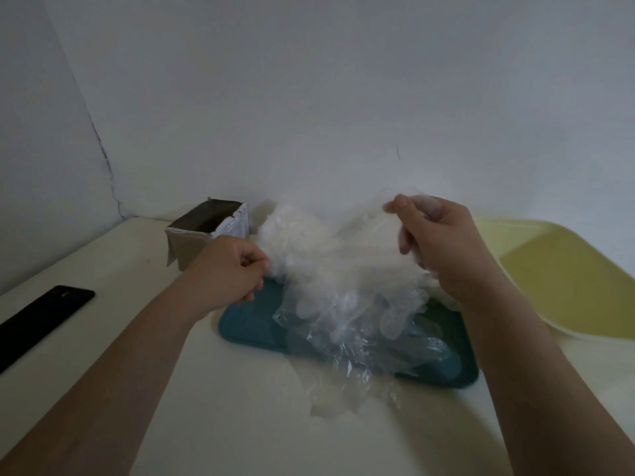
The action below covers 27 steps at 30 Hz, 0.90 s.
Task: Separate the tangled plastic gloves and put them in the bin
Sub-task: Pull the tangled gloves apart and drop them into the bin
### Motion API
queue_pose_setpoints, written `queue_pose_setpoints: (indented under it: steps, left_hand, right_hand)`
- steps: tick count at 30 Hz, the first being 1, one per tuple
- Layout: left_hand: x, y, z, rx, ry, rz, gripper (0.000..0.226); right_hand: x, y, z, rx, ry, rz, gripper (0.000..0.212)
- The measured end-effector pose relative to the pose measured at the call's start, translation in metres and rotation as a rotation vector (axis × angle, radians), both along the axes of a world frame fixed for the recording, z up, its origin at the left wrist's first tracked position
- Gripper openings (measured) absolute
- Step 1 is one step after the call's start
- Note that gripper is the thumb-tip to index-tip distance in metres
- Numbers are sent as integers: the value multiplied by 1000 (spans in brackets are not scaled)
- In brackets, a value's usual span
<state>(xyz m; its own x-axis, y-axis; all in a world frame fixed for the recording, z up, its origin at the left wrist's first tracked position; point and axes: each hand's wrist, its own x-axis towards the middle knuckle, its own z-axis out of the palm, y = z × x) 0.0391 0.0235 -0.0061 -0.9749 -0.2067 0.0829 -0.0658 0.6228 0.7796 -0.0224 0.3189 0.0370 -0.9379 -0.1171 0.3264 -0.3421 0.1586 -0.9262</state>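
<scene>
Holding the gloves [343, 286] between both hands, we keep the clump partly raised over a teal tray [247, 324]; our left hand [230, 269] grips its left edge with curled fingers, low, above the tray's far left corner; our right hand [443, 242] is higher and further right, with thumb and fingers pinching a thin sheet of plastic that runs down and left from the pinch into the clump. The gloves are a crinkled, translucent film, cloudy white where bunched and clearer where single layers hang; several rounded glove fingers dangle below the right hand; the lowest ends lie on the tray and spill over its near edge onto the table [206, 424].

The tray is flat and matt with rounded corners; the table is smooth and cream. A brown cardboard box [202, 235], open at the top with a torn, printed flap, stands just beyond the left hand; a pale yellow tray [567, 269], smooth and shallow with a raised rim, lies at the right; a flat, glossy black slab [41, 317] lies at the left.
</scene>
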Motion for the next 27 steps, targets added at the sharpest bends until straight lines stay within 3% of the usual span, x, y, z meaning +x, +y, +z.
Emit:
queue_pose_setpoints:
  steps: [2,4,7,10,16,20,24,27]
  left_hand:
    - [0,0,-2,-31,23,23,16]
    - [4,13,0,73,42,-18,12]
    - [5,33,3,89,109,-78,47]
    - [3,45,5,309,106,-100,59]
    - [4,36,4,400,25,-217,8]
    - [7,21,8,188,-121,-271,24]
    - [5,19,-1,-501,-329,-265,71]
    - [3,26,-17,-655,-324,-249,69]
  right_hand:
    - [-2,3,0,-4,8,53,26]
    - [0,3,1,-22,-1,154,29]
    - [10,-7,3,-91,-65,315,32]
    - [16,-19,1,-188,-148,405,28]
    - [13,-14,3,-373,-161,274,26]
    - [9,-5,6,-440,-69,180,22]
    - [11,-9,10,-328,-187,317,25]
    - [18,-16,10,-348,-321,484,30]
